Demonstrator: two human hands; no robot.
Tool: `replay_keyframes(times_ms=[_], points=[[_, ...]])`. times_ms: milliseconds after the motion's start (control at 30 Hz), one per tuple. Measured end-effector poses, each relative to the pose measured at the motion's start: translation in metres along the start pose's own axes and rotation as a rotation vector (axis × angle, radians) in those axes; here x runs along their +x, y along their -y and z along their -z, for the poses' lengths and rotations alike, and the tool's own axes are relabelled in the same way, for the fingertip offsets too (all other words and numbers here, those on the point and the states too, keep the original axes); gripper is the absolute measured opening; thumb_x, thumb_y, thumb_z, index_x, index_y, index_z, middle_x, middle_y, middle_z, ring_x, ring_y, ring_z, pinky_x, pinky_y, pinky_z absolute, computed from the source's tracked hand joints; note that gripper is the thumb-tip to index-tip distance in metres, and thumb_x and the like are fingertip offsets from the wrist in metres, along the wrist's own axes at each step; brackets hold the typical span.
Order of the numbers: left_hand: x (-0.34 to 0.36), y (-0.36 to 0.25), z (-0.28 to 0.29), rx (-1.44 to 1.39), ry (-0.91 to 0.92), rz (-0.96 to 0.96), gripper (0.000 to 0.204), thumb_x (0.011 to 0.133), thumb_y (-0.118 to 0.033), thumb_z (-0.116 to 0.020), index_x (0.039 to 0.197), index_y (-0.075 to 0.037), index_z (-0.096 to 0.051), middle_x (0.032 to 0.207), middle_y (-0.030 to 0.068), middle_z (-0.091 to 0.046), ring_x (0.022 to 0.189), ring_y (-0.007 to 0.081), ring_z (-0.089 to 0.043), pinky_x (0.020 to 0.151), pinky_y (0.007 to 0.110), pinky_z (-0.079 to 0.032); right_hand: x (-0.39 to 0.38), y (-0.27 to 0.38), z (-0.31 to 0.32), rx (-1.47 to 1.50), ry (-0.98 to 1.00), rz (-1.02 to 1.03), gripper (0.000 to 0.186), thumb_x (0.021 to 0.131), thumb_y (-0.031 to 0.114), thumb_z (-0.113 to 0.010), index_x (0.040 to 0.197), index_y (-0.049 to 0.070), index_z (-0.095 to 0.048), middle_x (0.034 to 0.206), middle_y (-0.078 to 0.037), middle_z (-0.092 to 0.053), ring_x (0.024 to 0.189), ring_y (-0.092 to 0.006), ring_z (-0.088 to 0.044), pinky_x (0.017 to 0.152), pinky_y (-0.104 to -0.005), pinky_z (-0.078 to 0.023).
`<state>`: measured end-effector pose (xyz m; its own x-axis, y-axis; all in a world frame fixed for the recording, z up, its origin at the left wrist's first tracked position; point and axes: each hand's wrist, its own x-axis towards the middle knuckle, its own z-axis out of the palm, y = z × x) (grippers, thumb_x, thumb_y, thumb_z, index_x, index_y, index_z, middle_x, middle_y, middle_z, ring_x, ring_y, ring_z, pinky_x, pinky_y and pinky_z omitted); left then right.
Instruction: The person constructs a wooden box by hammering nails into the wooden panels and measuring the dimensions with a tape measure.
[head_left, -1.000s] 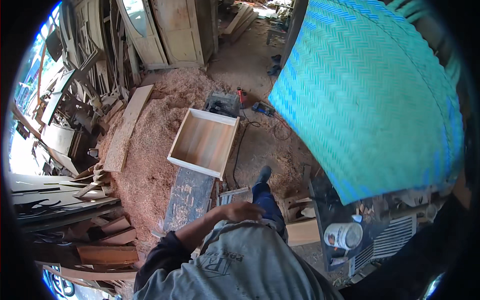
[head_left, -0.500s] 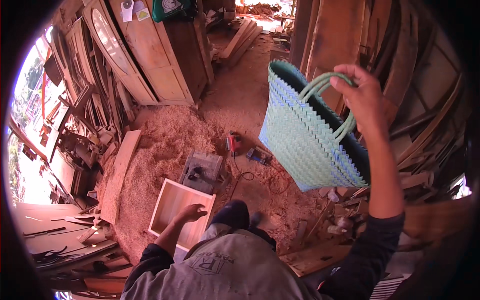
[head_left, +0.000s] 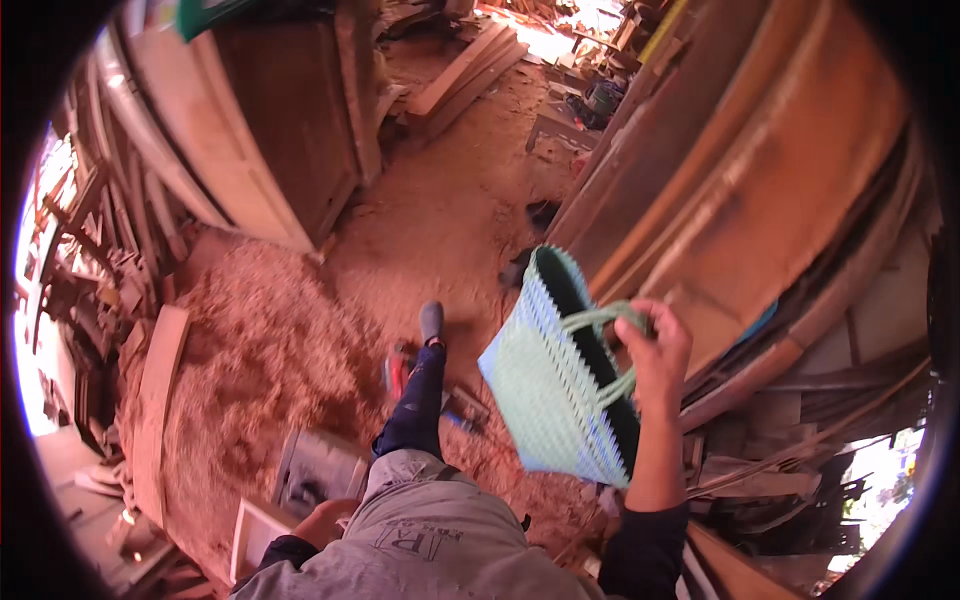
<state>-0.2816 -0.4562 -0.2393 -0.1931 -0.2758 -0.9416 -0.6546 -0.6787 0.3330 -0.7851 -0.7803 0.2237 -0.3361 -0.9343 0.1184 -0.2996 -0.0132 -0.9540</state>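
My right hand (head_left: 655,352) is closed around the green handles of a woven tote basket (head_left: 550,385). The basket is pale green with blue patches at its sides and a zigzag rim. It hangs tilted off the floor, and its inside is dark. Down by my left side, my left hand (head_left: 328,520) is partly covered by my shirt, with its fingers too unclear to read. It is nearest to a pale wooden drawer-like box (head_left: 243,538) and a grey-topped wooden block (head_left: 318,470); whether it touches either cannot be made out.
Wood shavings (head_left: 260,360) heap on the left beside a long plank (head_left: 160,410). A red power tool (head_left: 397,370) and a blue tool (head_left: 462,412) lie by my forward leg. A wooden cabinet (head_left: 290,120) stands ahead left; large boards (head_left: 760,190) lean at right. Stacked beams (head_left: 468,75) lie farther off.
My view has shifted forward and one leg is now stretched ahead. The basket, still in my right hand, appears lower. My left hand has gone from above the box to beside my shirt.
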Motion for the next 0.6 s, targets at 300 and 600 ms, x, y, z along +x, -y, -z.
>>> replay_keyframes(times_ms=[300,600], points=[[0.0,-0.407,0.376,-0.14,-0.657,-0.32,0.03,0.095,-0.023,-0.058,0.119,-0.005,-0.062,0.087,0.0072,-0.069,0.076,0.0155,-0.065,0.064,0.031,-0.054,0.345,-0.021,-0.101,-0.146,-0.159,-0.042,0.02,0.075,0.001,-0.078,0.092,0.002,-0.067,0.09,-0.004,-0.068,0.082,-0.0137,-0.062,0.077,-0.0292,-0.05],[0.098,-0.7,0.593,-0.631,-0.644,-0.497,0.022,0.092,-0.016,-0.058,0.111,-0.007,-0.064,0.089,0.0052,-0.065,0.078,0.014,-0.063,0.064,0.034,-0.053,0.752,-0.112,-0.191,0.081,-0.346,0.02,0.019,0.08,0.0,-0.072,0.097,0.004,-0.065,0.073,0.001,-0.058,0.056,-0.0068,-0.05,0.049,-0.0237,-0.039]])
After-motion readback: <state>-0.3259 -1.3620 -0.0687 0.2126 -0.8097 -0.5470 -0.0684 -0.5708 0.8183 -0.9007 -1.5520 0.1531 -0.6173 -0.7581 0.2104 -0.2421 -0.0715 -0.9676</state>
